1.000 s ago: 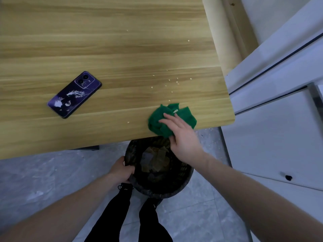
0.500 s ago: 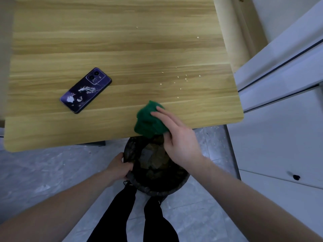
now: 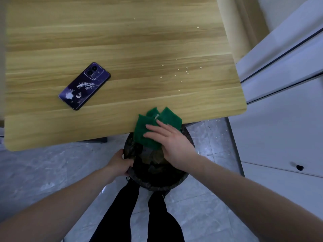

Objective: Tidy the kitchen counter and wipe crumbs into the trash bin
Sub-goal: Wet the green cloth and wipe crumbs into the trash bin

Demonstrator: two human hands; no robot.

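Right hand (image 3: 174,144) fingers straight, pressing green cloth (image 3: 153,126) at counter (image 3: 104,41) edge, left hand (image 3: 120,163) fingers gripping trash bin (image 3: 157,180) rim, bin contents dim, far rim hidden under counter, crumbs (image 3: 181,72) beyond cloth.

A purple phone (image 3: 84,86) is laid face down and at a slant on the left half of the wooden top — a pale branching print is borne on its back, the camera block at its far end. White cabinet fronts (image 3: 283,109) are seen at right, grey marbled floor tiles (image 3: 43,172) below.

Bare forearms, no sleeves; black trousers (image 3: 157,215) on both legs.
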